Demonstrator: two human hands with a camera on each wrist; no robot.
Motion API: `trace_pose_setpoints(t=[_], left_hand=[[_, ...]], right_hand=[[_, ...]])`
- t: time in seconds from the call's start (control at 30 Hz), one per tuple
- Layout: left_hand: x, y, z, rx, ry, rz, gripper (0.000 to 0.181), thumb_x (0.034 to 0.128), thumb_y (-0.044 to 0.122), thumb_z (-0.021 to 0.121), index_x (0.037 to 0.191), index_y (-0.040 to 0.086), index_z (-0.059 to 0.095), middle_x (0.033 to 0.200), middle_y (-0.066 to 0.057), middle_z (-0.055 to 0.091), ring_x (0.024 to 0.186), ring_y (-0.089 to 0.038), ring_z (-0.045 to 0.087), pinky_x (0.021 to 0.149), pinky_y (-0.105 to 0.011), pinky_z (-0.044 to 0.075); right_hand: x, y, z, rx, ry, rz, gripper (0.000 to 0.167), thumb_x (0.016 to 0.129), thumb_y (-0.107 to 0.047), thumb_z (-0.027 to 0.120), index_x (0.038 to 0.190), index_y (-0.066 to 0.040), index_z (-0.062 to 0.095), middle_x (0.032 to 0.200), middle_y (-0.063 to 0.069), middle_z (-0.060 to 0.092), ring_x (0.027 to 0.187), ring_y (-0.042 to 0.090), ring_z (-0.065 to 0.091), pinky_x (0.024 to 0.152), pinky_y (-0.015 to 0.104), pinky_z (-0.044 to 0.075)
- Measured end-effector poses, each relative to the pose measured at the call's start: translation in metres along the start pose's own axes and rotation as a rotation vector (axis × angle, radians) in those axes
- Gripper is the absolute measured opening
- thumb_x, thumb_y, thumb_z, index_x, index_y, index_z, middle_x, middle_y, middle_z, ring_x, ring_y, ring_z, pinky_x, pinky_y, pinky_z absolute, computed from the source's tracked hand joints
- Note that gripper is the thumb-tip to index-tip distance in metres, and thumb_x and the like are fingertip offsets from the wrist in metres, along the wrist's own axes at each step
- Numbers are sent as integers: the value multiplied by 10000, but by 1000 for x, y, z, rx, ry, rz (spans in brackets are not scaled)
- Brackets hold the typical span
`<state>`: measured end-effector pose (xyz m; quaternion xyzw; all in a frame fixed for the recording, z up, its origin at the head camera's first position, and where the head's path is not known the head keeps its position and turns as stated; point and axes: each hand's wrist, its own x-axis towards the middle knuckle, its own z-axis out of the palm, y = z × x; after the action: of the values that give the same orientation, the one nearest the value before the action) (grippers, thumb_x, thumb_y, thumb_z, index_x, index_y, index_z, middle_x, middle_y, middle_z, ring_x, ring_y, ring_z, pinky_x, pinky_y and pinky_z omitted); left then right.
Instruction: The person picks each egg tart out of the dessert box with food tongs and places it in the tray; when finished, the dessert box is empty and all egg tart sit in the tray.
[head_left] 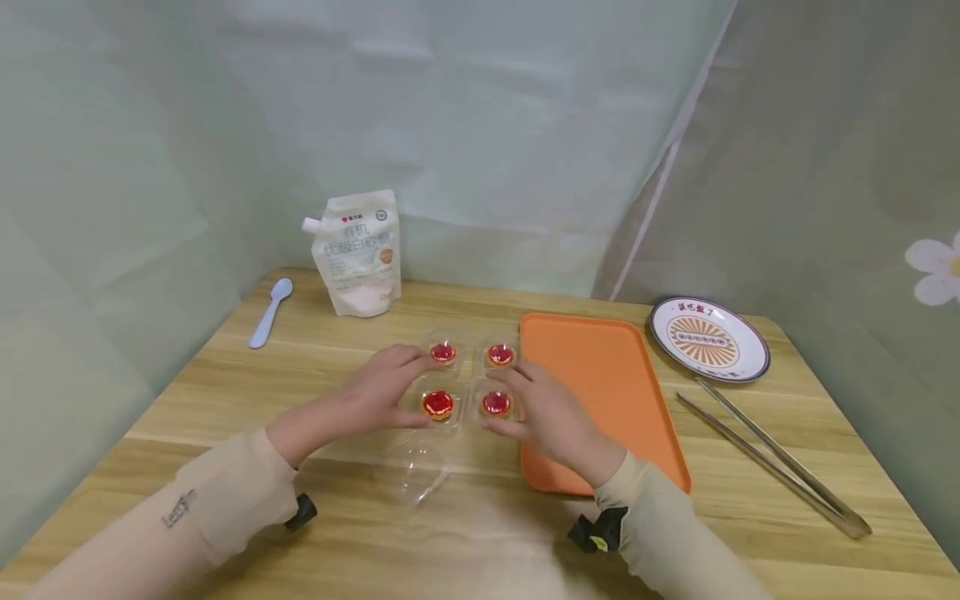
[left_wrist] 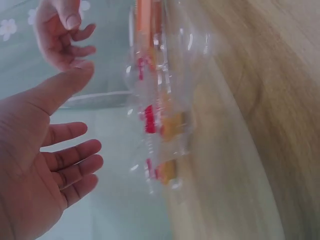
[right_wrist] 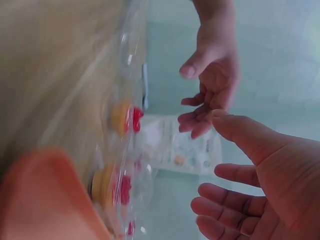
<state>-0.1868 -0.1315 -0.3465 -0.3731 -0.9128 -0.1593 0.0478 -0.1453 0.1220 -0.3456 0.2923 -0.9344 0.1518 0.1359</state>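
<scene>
Left hand (head_left: 375, 392) and right hand (head_left: 553, 414) reach in from either side, in the head view, over a clear plastic box (head_left: 467, 385) near the middle of a wooden table (head_left: 315, 375). Four small tarts (head_left: 438, 405) with shiny red tops sit in the box, two by two, so that they show between the hands. Each thumb stands apart from its fingers, and both hands look empty. Just in front of the box, nearer the person, lies a round, clear plastic cover (head_left: 415, 471); whether it joins the box is hard to tell. An orange tray (head_left: 600, 392) lies just right of the box, partly behind the right hand. Farther right are a patterned plate (head_left: 709, 340) and, nearer the person, metal tongs (head_left: 783, 456) spread in a V. At the back left stands a white pouch (head_left: 360, 254) with a spout, and left of it lies a light blue spoon (head_left: 270, 313). The left wrist view is turned sideways, with the table along the right. It shows the left hand, palm in sight and fingers loosely extended, above the box, a gap between its fingertips and the blurred plastic; the right hand is beyond. The right wrist view, turned the other way, has the right hand's thumb and relaxed fingers apart above the domed box, touching nothing, with the left hand opposite and the pouch in the background.
</scene>
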Motion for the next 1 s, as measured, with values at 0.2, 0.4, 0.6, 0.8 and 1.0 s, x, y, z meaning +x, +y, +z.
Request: trace_pose_setpoints(t=[0.2,0.4,0.6,0.8,1.0], left_hand=[[18,-1,17,-74,-77,-69,745,723,386,824,1329,64,535,1319,-144,564,1253,-359,491,1068,-522,404],[27,1,30,-85,-91,-67,780,711,431,820,1327,55,525,1318,-146,555,1255,-348,483,1087,-514,377],[36,3,40,-58,-92,-79,817,704,502,800,1318,36,532,1321,-151,564,1288,-342,462,1139,-510,305],[43,4,48,-43,-123,-107,842,689,526,801,1337,63,527,1311,-115,577,1272,-313,469,1153,-516,264],[45,6,51,-49,-132,-134,835,684,522,806,1330,69,533,1298,-105,582,1275,-315,463,1156,-534,241]], right_hand=[[10,11,1,21,-107,97,672,757,-393,798,1328,-136,555,1173,99,608,997,253,604,810,411,564],[17,18,5,19,-172,106,681,769,-410,785,1340,-129,543,1257,135,585,1101,286,585,880,446,546],[23,24,10,-10,-244,110,747,754,-462,781,1372,-128,525,1303,148,576,1161,308,567,924,453,527],[28,28,18,-72,-308,60,798,755,-514,757,1389,-101,503,1272,147,596,1130,311,568,948,442,508],[31,30,23,-89,-342,41,813,752,-513,759,1382,-66,505,1329,150,573,1216,338,529,1043,471,443]])
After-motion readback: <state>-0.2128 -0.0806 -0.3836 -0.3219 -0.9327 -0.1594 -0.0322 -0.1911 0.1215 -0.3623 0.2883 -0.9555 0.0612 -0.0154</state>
